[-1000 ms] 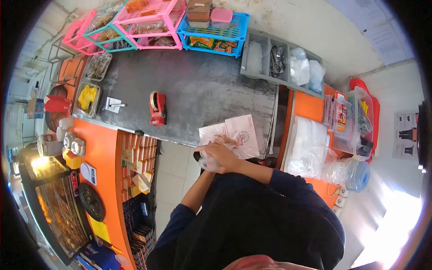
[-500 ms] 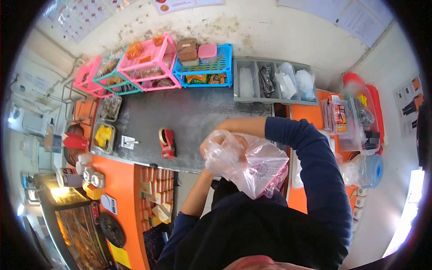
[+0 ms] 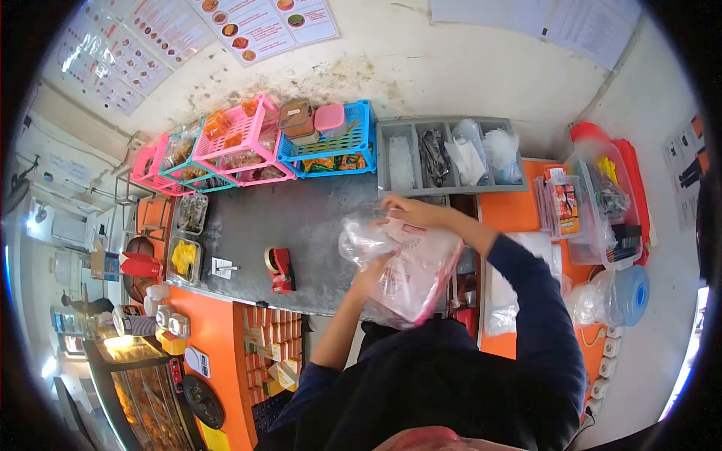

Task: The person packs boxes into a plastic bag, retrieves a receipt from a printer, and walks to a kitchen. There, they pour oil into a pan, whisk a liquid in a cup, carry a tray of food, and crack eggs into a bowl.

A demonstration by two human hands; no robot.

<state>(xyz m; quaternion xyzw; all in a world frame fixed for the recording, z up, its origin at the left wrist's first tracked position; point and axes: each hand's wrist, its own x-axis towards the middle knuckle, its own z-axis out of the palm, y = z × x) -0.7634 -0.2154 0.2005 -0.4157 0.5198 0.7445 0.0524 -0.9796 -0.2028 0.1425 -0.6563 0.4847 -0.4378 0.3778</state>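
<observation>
A clear plastic bag with red print hangs at the front edge of the counter, close to my body. Something pale with a pink edge shows through its film. My left hand is closed around the bag's left side, below the bunched, loose film. At the bag's top edge, my right hand grips the film with bent fingers. The fingertips of both hands are partly covered by plastic. To the left on the dark counter stands a red tape dispenser.
A grey divided tray with plastic cutlery and bags sits at the back. Left of it are blue and pink baskets of packets. Clear containers line the left edge. Clear bins and a water bottle stand right.
My right hand has moved from beside my left hand to the bag's top edge. The bag is spread more and turned. The view has shifted, showing more of the wall posters.
</observation>
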